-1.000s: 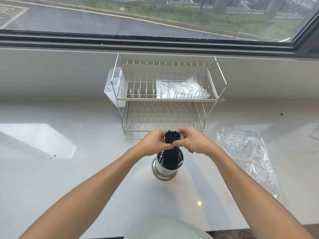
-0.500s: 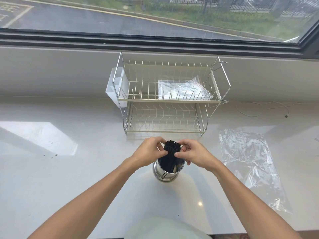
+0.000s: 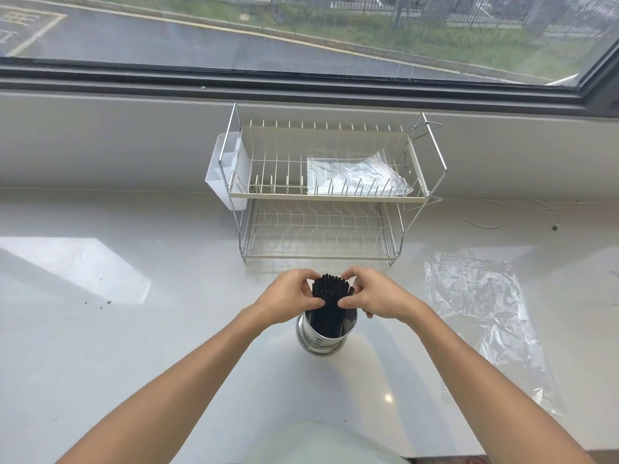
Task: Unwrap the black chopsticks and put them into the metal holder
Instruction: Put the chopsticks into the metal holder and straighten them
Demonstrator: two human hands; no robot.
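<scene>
A bundle of black chopsticks stands upright in the metal holder on the white tabletop, their upper ends well above the rim. The left hand and right hand close around the top of the bundle from either side — fingers pressed against the sticks. Behind the holder stands a two-tier wire dish rack with a clear bag on its upper tier, and to the right a crumpled clear plastic wrapper lies flat — well apart from the holder.
</scene>
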